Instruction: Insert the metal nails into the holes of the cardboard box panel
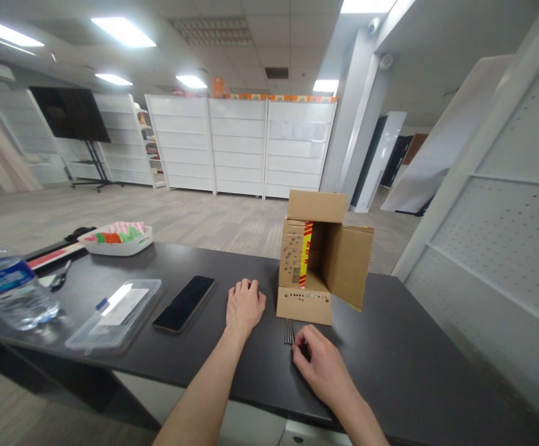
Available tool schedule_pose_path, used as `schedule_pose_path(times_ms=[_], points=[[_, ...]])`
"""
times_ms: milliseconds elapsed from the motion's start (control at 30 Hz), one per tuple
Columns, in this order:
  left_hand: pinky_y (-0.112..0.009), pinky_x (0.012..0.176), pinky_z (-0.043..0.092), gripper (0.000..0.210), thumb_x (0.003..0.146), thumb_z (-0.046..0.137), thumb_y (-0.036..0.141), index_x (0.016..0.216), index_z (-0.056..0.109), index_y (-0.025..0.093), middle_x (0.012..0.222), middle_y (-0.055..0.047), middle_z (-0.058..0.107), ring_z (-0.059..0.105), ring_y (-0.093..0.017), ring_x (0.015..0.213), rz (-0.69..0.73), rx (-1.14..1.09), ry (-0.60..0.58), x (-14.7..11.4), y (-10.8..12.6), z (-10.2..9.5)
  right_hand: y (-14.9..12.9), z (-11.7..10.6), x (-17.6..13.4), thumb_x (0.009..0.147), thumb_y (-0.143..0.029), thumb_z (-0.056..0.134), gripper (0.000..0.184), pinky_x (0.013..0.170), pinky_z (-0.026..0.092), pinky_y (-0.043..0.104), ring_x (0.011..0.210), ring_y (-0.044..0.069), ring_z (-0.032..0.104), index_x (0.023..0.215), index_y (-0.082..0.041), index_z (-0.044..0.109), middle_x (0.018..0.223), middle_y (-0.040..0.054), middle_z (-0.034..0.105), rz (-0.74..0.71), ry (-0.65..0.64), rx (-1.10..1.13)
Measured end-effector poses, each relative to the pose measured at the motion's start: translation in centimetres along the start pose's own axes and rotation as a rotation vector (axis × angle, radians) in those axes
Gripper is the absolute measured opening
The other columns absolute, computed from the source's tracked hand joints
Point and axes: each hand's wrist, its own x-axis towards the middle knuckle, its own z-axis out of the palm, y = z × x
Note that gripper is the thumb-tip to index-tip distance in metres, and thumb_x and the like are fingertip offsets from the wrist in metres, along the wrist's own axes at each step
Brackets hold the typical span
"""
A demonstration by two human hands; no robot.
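Right hand (321,359) curled beside slim grey metal nails (289,332); left hand (245,305) lay on black surface (390,353); neither grip's state was clear.

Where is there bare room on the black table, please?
Bare: right of the cardboard box and right hand; also behind the phone, between white basket and box. Crowded: left end, around bottle and plastic case.

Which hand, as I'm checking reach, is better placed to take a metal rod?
Probably the right hand: it is right beside the metal rods, while the left hand lies farther from them.
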Motion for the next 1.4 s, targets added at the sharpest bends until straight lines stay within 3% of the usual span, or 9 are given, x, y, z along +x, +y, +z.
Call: schedule_pose_path(times_ms=[900, 1400], points=[[-0.040, 0.095, 0.038, 0.028, 0.094, 0.044, 0.027, 0.112, 0.063, 0.019, 0.115, -0.011, 0.063, 0.055, -0.026, 0.110, -0.014, -0.006, -0.038, 0.2, 0.1, -0.4, -0.4, -0.2, 0.1, 0.091, -0.018, 0.049, 0.011, 0.066, 0.040, 0.026, 0.073, 0.016, 0.056, 0.083, -0.022, 0.054, 0.083, 0.0001, 0.060, 0.005, 0.038, 0.015], [-0.041, 0.093, 0.039, 0.026, 0.094, 0.044, 0.027, 0.109, 0.063, 0.019, 0.113, -0.012, 0.061, 0.055, -0.026, 0.108, -0.009, -0.005, -0.034, 0.1, 0.1, -0.4, 0.4, -0.7, 1.1, 0.091, -0.022, 0.048, 0.014, 0.067, 0.042, 0.028, 0.071, 0.017, 0.057, 0.080, -0.021, 0.056, 0.077, 0.0008, 0.061, 0.040, 0.129, 0.183]])
